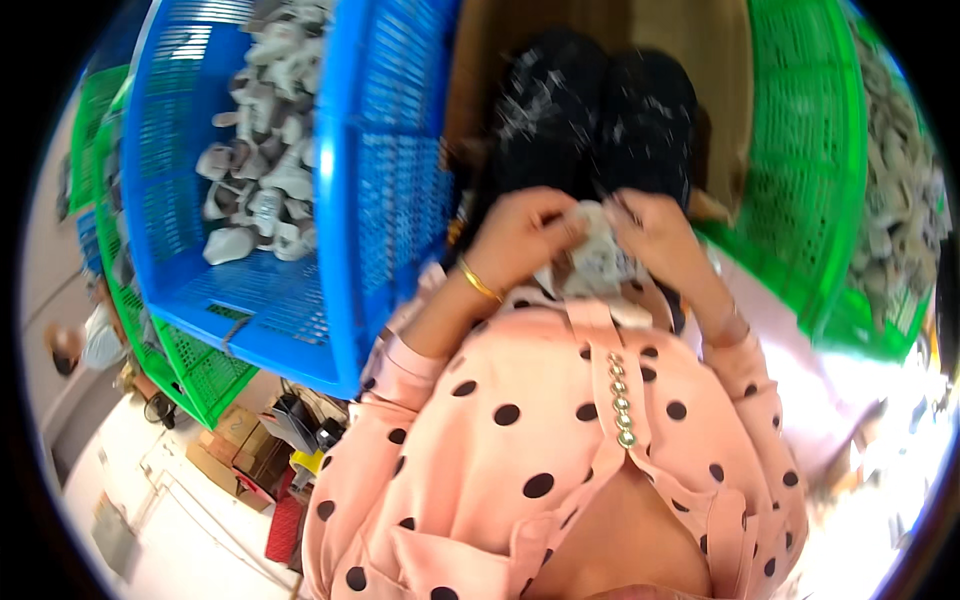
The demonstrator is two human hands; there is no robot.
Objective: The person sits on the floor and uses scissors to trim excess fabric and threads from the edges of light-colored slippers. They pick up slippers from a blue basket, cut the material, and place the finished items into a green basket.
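Note:
Over my lap, both hands are at a small whitish, soft-looking piece (597,255) with greyish patches; its exact kind is not clear. My left hand (525,235), a gold bangle at its wrist, pinches the piece from the left with thumb and fingers together. From the other side my right hand (660,235) is closed at the piece's upper right edge. Something thin and dark shows by the right fingertips, too small to name. The lower part of the piece lies against my polka-dot shirt (540,400). White thread-like scraps cling to my black trousers (550,110).
On my left stands a blue slatted plastic crate (335,200) with many white and grey pieces (265,130). To the right is a green crate (800,150) with similar pieces (900,200). A brown cardboard box (725,80) surrounds my legs. Another person (98,335) appears far left.

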